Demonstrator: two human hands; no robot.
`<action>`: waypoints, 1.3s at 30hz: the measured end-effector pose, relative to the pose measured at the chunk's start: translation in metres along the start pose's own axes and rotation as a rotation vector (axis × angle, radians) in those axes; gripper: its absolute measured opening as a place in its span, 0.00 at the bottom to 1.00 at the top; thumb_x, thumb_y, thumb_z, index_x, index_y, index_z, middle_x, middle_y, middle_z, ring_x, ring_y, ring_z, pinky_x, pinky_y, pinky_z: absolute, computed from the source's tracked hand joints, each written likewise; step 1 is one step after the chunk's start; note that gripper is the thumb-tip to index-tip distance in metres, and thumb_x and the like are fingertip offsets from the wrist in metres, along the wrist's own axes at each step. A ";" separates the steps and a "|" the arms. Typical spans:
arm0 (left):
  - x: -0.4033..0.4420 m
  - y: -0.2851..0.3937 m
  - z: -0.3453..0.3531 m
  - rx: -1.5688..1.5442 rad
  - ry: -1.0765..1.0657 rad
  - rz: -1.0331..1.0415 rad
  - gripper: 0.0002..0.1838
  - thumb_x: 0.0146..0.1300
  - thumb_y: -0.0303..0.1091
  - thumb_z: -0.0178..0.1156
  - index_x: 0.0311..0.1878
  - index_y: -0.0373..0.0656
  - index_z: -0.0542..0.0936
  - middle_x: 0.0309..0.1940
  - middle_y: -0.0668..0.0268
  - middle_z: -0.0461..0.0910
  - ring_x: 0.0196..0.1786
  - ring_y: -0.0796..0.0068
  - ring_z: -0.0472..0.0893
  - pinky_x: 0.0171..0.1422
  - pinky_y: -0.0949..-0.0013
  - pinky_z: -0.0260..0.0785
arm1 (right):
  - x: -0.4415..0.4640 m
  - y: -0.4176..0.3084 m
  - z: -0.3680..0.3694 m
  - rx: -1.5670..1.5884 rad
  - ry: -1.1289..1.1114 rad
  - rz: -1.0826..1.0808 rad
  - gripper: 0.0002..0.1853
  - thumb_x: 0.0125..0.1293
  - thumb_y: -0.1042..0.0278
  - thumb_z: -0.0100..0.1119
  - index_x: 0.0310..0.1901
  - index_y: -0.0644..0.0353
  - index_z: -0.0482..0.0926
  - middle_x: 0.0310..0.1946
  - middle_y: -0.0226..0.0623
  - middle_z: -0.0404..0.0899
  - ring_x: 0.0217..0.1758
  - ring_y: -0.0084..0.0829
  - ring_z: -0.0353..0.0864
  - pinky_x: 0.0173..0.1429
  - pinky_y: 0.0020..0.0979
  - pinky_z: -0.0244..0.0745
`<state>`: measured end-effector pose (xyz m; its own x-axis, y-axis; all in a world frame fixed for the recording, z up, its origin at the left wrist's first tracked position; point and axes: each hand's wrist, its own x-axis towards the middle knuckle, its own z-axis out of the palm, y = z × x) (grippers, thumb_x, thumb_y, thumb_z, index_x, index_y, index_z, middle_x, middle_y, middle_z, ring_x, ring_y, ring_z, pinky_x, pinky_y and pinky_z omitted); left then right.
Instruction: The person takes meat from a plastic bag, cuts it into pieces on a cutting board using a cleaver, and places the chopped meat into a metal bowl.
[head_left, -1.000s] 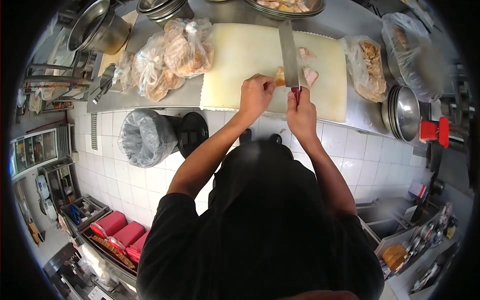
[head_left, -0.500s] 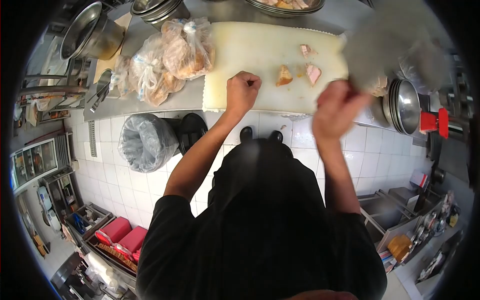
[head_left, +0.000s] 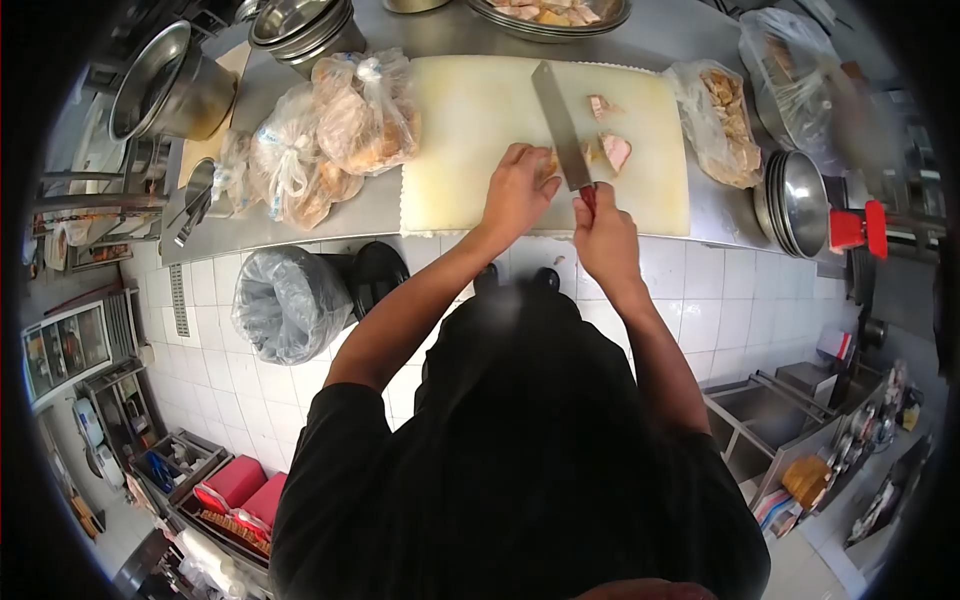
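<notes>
My right hand (head_left: 608, 235) grips the red handle of a cleaver (head_left: 562, 125), whose long wide blade points away over the white cutting board (head_left: 460, 110). My left hand (head_left: 520, 190) has its fingers bent around a small piece of cooked meat, mostly hidden between the fingers and the blade's left side. Right of the blade lie a pink-faced meat chunk (head_left: 615, 152) and a smaller meat piece (head_left: 599, 107).
Tied plastic bags of meat (head_left: 370, 110) sit left of the board. An opened bag of meat pieces (head_left: 728, 115) and stacked steel bowls (head_left: 800, 205) are on the right. Behind the board stands a steel tray with cut meat (head_left: 550, 28). A lined bin (head_left: 290, 305) stands below.
The cleaver, raised and blurred at the upper right before, has come down leftward onto the board area. My left hand has moved right to the meat piece.
</notes>
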<state>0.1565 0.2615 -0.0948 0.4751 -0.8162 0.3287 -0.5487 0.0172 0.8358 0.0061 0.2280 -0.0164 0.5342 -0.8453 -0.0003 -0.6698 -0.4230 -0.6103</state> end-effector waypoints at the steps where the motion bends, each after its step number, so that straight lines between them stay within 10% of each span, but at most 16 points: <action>1: 0.002 -0.002 0.005 -0.017 -0.001 0.022 0.22 0.48 0.29 0.69 0.48 0.37 0.78 0.45 0.54 0.76 0.44 0.55 0.78 0.50 0.60 0.72 | -0.001 -0.004 -0.010 0.010 0.020 0.029 0.12 0.68 0.65 0.54 0.46 0.62 0.68 0.29 0.56 0.80 0.34 0.62 0.78 0.37 0.55 0.71; 11: 0.023 0.026 0.032 0.192 -0.102 0.057 0.27 0.46 0.31 0.71 0.53 0.38 0.76 0.45 0.54 0.75 0.50 0.52 0.73 0.57 0.56 0.67 | -0.014 0.021 -0.066 0.071 0.166 0.223 0.14 0.69 0.65 0.53 0.52 0.64 0.70 0.34 0.54 0.81 0.38 0.55 0.81 0.41 0.45 0.75; 21: -0.012 -0.003 0.013 0.082 0.000 -0.066 0.39 0.43 0.24 0.71 0.62 0.34 0.68 0.52 0.51 0.72 0.47 0.53 0.77 0.53 0.60 0.72 | -0.005 -0.002 -0.040 0.087 0.063 -0.066 0.15 0.69 0.69 0.52 0.55 0.64 0.68 0.36 0.56 0.81 0.39 0.59 0.80 0.41 0.48 0.74; 28: -0.021 -0.001 0.001 -0.112 0.024 -0.157 0.38 0.44 0.21 0.70 0.62 0.31 0.67 0.49 0.51 0.72 0.41 0.56 0.79 0.47 0.60 0.75 | 0.011 -0.070 -0.064 0.384 0.471 -0.324 0.21 0.66 0.75 0.49 0.58 0.73 0.60 0.29 0.57 0.79 0.32 0.57 0.81 0.37 0.44 0.77; 31: -0.017 0.002 0.002 -0.073 -0.003 -0.192 0.37 0.44 0.22 0.69 0.61 0.30 0.68 0.48 0.50 0.72 0.42 0.55 0.78 0.49 0.59 0.74 | 0.010 -0.005 -0.016 -0.158 0.009 -0.191 0.14 0.69 0.70 0.49 0.52 0.66 0.63 0.30 0.56 0.80 0.29 0.59 0.79 0.34 0.53 0.71; 39: 0.002 0.024 0.016 0.119 0.080 -0.017 0.26 0.47 0.25 0.66 0.53 0.31 0.75 0.47 0.50 0.75 0.48 0.49 0.75 0.56 0.58 0.70 | 0.012 0.011 -0.004 -0.131 -0.188 -0.023 0.11 0.68 0.68 0.50 0.46 0.65 0.64 0.33 0.59 0.80 0.38 0.64 0.78 0.43 0.57 0.71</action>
<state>0.1334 0.2514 -0.0814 0.5355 -0.7672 0.3530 -0.6155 -0.0684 0.7852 0.0032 0.2120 -0.0196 0.6282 -0.7649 -0.1427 -0.7112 -0.4901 -0.5039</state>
